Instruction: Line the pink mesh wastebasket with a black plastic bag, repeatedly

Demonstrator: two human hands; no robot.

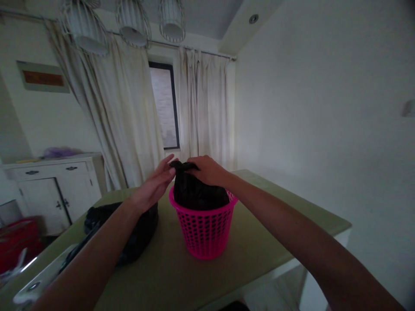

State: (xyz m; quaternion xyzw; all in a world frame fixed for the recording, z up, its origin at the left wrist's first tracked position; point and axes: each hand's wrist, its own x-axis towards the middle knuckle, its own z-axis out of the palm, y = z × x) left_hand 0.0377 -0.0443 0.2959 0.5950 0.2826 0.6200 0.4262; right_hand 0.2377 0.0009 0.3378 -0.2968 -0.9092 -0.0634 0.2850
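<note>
A pink perforated plastic basket (207, 233) stands upright on the green-topped table (155, 285). Inside it sits a black plastic bag (197, 194), its gathered top rising above the rim. My right hand (207, 168) closes around the upper edge of this bag, fingers curled over the plastic. On the other side of the bag's top, my left hand (157, 183) has its fingers stretched out, the thumb near or touching the plastic. What lies in the bag is hidden.
Another black plastic bag (139, 237) lies on the table at left, partly behind my left forearm. Near it is a white object with a hole (34, 285). A white cabinet (55, 185) and a red item (19, 242) stand farther left. Lamps (132, 26) hang above.
</note>
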